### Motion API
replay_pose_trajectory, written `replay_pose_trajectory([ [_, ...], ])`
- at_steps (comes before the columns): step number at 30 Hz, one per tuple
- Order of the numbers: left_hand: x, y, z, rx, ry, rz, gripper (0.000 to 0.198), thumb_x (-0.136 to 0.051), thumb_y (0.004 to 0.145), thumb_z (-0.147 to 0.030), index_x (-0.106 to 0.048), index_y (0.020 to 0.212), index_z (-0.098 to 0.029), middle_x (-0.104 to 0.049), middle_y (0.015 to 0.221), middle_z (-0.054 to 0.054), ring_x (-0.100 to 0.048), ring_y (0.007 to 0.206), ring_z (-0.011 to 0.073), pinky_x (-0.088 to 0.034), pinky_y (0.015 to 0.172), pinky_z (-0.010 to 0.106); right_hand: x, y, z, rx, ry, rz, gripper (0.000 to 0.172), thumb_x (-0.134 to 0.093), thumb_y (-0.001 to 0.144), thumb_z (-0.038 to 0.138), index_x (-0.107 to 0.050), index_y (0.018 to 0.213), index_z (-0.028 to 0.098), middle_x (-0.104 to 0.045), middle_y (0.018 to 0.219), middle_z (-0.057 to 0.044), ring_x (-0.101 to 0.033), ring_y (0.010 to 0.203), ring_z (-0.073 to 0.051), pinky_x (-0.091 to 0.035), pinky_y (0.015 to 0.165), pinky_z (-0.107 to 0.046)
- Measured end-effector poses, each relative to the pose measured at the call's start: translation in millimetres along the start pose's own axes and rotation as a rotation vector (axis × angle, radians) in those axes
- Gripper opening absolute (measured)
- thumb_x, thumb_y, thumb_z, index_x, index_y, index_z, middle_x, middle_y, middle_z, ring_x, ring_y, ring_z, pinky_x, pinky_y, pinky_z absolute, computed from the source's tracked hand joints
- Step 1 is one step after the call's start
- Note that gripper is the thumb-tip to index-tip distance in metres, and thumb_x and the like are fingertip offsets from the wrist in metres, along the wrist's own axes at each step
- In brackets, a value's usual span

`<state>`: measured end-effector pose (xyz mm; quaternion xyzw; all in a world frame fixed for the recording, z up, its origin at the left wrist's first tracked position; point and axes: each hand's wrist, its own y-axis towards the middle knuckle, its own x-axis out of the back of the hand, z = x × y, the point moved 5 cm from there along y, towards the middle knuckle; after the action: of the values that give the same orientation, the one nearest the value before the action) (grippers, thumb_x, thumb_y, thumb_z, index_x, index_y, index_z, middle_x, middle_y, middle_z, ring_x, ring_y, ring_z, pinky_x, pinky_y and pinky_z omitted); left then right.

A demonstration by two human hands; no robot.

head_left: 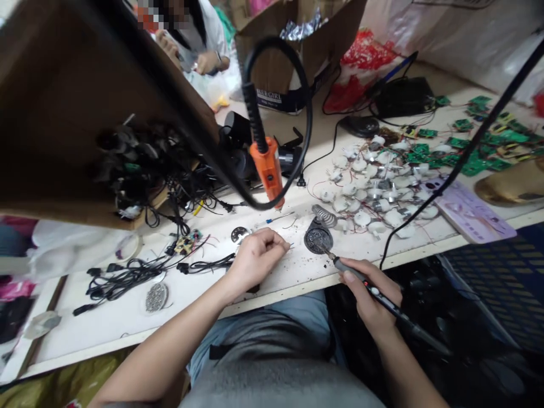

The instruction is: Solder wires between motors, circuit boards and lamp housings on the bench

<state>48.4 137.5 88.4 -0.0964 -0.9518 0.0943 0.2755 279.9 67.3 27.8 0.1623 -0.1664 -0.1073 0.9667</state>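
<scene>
My right hand (374,292) holds a soldering iron (382,297) with a black and grey handle and a small red light. The iron's tip reaches the round dark holder (318,237), which has a coil spring (323,216) beside it. My left hand (259,258) is closed in a pinch over the table, with a thin wire end (291,245) showing past the fingertips. A round metal part (240,234) lies just behind that hand. Above hangs an orange electric screwdriver (268,170) on a coiled black cord.
White round motors (365,192) and green circuit boards (471,158) cover the right side. Black power cords (123,280) and a dish of small metal pieces (157,297) lie left. A cardboard box (63,124) stands at the left; a person (208,34) sits across the table.
</scene>
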Motion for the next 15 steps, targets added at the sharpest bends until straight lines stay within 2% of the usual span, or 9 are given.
replay_pose_trajectory([
  [3, 11.7, -12, -2, -0.084, 0.064, -0.009, 0.018, -0.062, 0.085, -0.024, -0.061, 0.068, -0.019, -0.068, 0.075, 0.001, -0.062, 0.075, 0.0157, -0.048, 0.075, 0.028, -4, -2, 21, 0.082, 0.005, 0.002, 0.019, -0.065, 0.094, 0.022, -0.074, 0.11, 0.024, -0.076, 0.092, -0.005, -0.072, 0.076, -0.018, -0.062, 0.07, -0.033],
  [7, 22.8, -29, 3, -0.172, 0.12, 0.005, 0.016, -0.061, 0.089, -0.023, -0.064, 0.074, -0.019, -0.066, 0.078, 0.002, -0.061, 0.076, 0.0152, -0.048, 0.074, 0.027, -16, -8, 53, 0.222, -0.016, 0.068, 0.03, -0.064, 0.092, 0.014, -0.071, 0.119, 0.025, -0.076, 0.098, -0.005, -0.072, 0.081, -0.018, -0.061, 0.073, -0.032],
  [9, 39.4, -36, 6, -0.188, 0.152, -0.006, 0.014, -0.061, 0.089, -0.021, -0.064, 0.076, -0.018, -0.066, 0.078, 0.002, -0.06, 0.075, 0.0145, -0.048, 0.072, 0.026, -23, -13, 63, 0.244, -0.027, 0.084, 0.031, -0.064, 0.093, 0.012, -0.071, 0.12, 0.025, -0.076, 0.099, -0.005, -0.072, 0.082, -0.018, -0.061, 0.074, -0.032],
  [11, 71.8, -44, 5, -0.212, 0.185, -0.065, 0.012, -0.063, 0.089, -0.021, -0.065, 0.077, -0.018, -0.066, 0.077, 0.001, -0.06, 0.073, 0.0139, -0.048, 0.071, 0.026, -29, -18, 71, 0.264, -0.034, 0.093, 0.032, -0.064, 0.092, 0.013, -0.071, 0.121, 0.025, -0.076, 0.099, -0.005, -0.073, 0.083, -0.018, -0.061, 0.074, -0.033],
  [13, 118.8, -54, -4, -0.28, 0.221, -0.193, 0.013, -0.067, 0.09, -0.026, -0.065, 0.079, -0.019, -0.065, 0.077, 0.001, -0.059, 0.073, 0.0136, -0.049, 0.072, 0.026, -35, -23, 78, 0.275, -0.041, 0.092, 0.033, -0.065, 0.092, 0.013, -0.071, 0.122, 0.027, -0.076, 0.099, -0.004, -0.072, 0.083, -0.019, -0.061, 0.073, -0.033],
  [15, 170.1, -69, -16, -0.361, 0.262, -0.377, 0.018, -0.07, 0.09, -0.034, -0.065, 0.081, -0.019, -0.064, 0.077, 0.0, -0.056, 0.072, 0.0132, -0.049, 0.072, 0.027, -39, -27, 82, 0.283, -0.058, 0.079, 0.035, -0.065, 0.092, 0.013, -0.071, 0.123, 0.028, -0.076, 0.098, -0.004, -0.072, 0.082, -0.019, -0.061, 0.074, -0.033],
])
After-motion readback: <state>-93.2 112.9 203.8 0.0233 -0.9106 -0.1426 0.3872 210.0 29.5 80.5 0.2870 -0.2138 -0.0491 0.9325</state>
